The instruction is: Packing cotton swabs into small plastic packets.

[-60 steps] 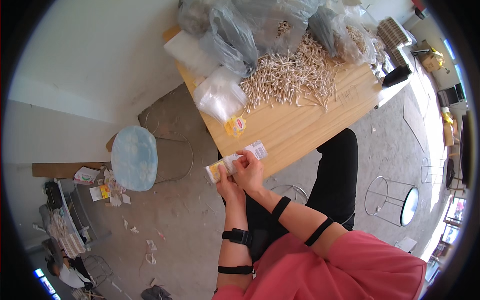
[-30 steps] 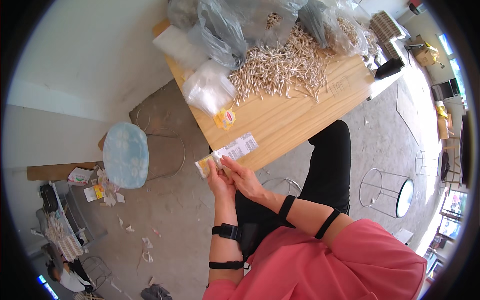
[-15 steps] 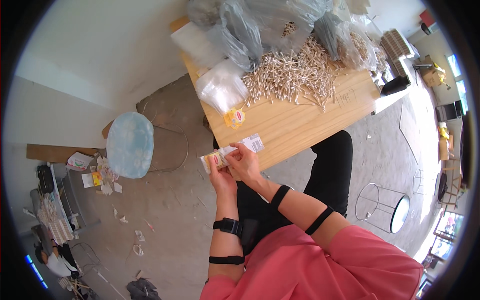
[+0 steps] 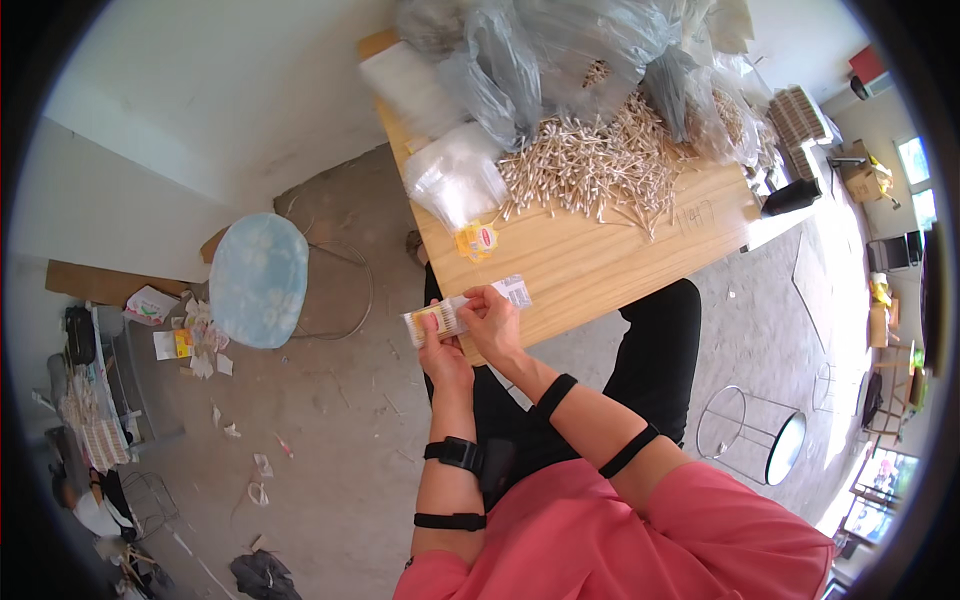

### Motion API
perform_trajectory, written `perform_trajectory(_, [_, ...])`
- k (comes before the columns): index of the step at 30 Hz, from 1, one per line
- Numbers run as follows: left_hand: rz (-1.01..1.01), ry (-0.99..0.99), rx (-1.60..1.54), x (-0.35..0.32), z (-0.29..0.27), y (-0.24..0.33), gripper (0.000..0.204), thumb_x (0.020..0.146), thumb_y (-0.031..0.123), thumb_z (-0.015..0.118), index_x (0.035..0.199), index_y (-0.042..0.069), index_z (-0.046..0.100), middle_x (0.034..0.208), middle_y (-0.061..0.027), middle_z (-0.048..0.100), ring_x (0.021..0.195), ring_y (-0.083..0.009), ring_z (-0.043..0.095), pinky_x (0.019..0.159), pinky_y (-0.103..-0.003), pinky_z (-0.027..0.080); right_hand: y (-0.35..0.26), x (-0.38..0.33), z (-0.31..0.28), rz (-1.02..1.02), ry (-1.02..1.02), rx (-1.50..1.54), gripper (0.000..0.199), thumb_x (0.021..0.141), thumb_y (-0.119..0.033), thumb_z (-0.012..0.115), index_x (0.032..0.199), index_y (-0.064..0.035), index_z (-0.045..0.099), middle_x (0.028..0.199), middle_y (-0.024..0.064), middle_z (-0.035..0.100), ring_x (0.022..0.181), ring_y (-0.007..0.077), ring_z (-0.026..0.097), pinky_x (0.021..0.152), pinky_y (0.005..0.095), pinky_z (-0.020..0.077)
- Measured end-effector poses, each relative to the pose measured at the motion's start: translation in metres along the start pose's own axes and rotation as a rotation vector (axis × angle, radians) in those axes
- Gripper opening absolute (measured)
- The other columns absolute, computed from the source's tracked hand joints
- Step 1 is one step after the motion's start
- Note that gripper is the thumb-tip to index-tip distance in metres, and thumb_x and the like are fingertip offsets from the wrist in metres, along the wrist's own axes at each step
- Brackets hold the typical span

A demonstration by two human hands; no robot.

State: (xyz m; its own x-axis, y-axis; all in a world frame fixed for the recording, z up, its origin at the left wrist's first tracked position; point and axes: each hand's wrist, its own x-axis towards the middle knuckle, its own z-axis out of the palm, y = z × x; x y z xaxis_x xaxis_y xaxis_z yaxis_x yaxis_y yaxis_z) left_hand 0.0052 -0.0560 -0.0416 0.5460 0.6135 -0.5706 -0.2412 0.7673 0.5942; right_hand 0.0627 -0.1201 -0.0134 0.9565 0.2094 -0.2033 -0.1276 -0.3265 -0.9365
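Observation:
At the near left corner of the wooden table, a clear plastic packet of cotton swabs (image 4: 412, 327) with a yellow card inside lies across my hands. My left hand (image 4: 446, 362) is closed round its filled end, thumb on top over the card. Fingers of my right hand (image 4: 492, 328) pinch the packet's upper part, where a clear printed end (image 4: 515, 291) sticks out over the tabletop. What the right fingertips press on is partly hidden. Just beyond lie yellow label cards (image 4: 477, 240) and a stack of clear plastic bags (image 4: 457, 178).
A heap of loose cotton swabs (image 4: 600, 165) covers the far part of the wooden table (image 4: 590, 262), with grey plastic bags (image 4: 500, 75) behind. A blue-covered stool (image 4: 259, 281) stands left, a round wire-legged stool (image 4: 787, 449) right. Scraps litter the floor. A person (image 4: 95, 512) is at lower left.
My left thumb has shifted over the card and now covers its red mark. Both hands stay on the packet in nearly the same place. The whole view has tilted slightly.

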Motion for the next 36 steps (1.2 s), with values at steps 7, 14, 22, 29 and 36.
perform_trajectory(7, [-0.021,-0.032,-0.056,-0.005,0.011,0.003,0.052,0.102,0.029,0.059,0.142,-0.001,0.044,0.141,-0.0103,0.054,0.126,-0.0225,0.054,0.108,-0.037,0.045,0.019,0.003,-0.023,-0.039,-0.001,0.067,0.024,0.088,-0.006,0.072,0.108,0.0025,0.064,0.084,0.0053,0.069,0.069,0.0086,0.064,0.061,0.0246,0.0534])
perform_trajectory(14, [0.026,0.000,-0.199,0.005,0.002,0.009,0.049,0.103,0.027,0.056,0.142,-0.001,0.043,0.146,-0.0108,0.050,0.130,-0.0249,0.052,0.113,-0.041,0.042,0.029,-0.040,-0.128,0.138,-0.322,0.104,0.020,0.095,-0.012,0.066,0.109,0.0027,0.064,0.090,0.0076,0.072,0.067,0.0107,0.064,0.057,0.0241,0.0506])
perform_trajectory(22, [0.163,0.041,-0.381,-0.001,-0.062,0.070,0.045,0.101,0.025,0.059,0.138,0.002,0.048,0.134,-0.0099,0.057,0.127,-0.0228,0.054,0.111,-0.039,0.046,-0.004,-0.082,-0.176,0.121,-0.388,0.001,0.026,0.097,-0.014,0.063,0.117,0.0014,0.064,0.093,0.0062,0.073,0.076,0.0111,0.065,0.069,0.0252,0.0533])
perform_trajectory(29, [0.140,-0.247,-0.372,-0.071,-0.035,0.100,0.039,0.101,0.025,0.059,0.135,0.007,0.053,0.131,-0.0077,0.059,0.124,-0.0217,0.056,0.109,-0.039,0.047,-0.244,-0.135,-0.185,-1.118,-0.555,0.264,0.022,0.076,-0.004,0.070,0.065,-0.0032,0.051,0.069,0.0085,0.057,0.057,0.0251,0.055,0.050,0.0346,0.0417])
perform_trajectory(36, [0.054,-0.206,-0.194,-0.103,-0.040,0.065,0.041,0.101,0.027,0.059,0.137,0.008,0.052,0.133,-0.0058,0.059,0.124,-0.0202,0.056,0.108,-0.038,0.047,-0.309,-0.200,-0.203,-1.067,-0.305,0.832,0.025,0.089,-0.009,0.067,0.067,-0.0021,0.059,0.074,0.0066,0.059,0.054,0.0202,0.054,0.045,0.0315,0.0386])
